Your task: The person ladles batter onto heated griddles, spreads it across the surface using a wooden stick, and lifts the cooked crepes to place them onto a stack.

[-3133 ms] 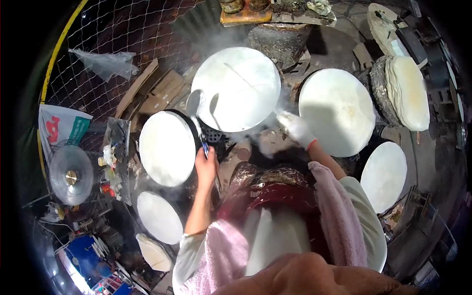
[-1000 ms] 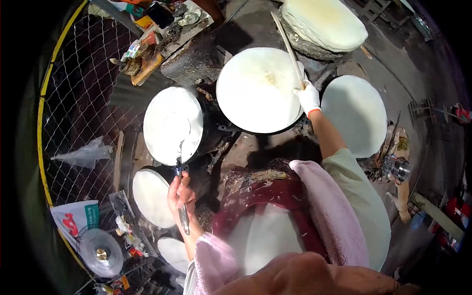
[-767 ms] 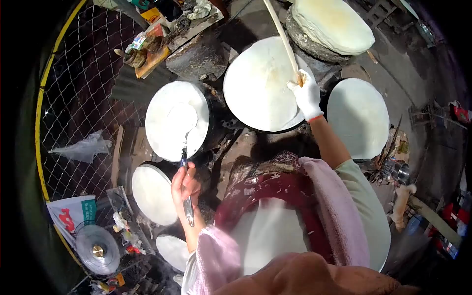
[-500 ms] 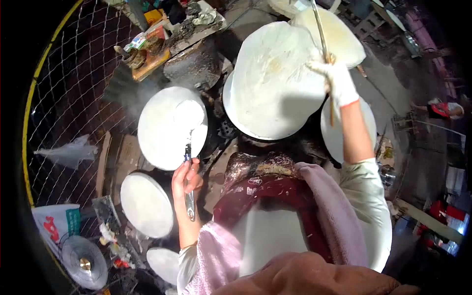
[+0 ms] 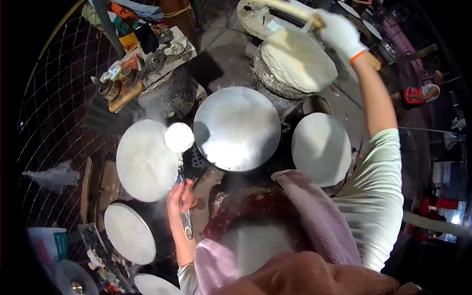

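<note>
My left hand [image 5: 181,200] is closed around the handle of a ladle [image 5: 180,137] filled with white batter. The ladle's bowl hangs over the right edge of a round griddle [image 5: 142,162] covered by a pale sheet. My right hand [image 5: 339,37], in a white glove, grips a long stick [image 5: 282,7] at the upper right, above a stack of thin round pancakes [image 5: 300,61]. Between my hands lies a bare, shiny metal griddle [image 5: 237,130]. To its right, another round griddle [image 5: 322,150] carries a pale layer.
More round griddles [image 5: 130,233] line the lower left, near a fan [image 5: 76,287]. Wire mesh [image 5: 49,132] runs along the left side. A cluttered stand [image 5: 169,51] is at the upper left. Another person [image 5: 423,93] is at the far right. Steam rises around the left griddle.
My right hand has moved up and away with the stick. The large pale sheet has left the middle griddle, exposing its metal. The ladle stays in my left hand; the view has shifted.
</note>
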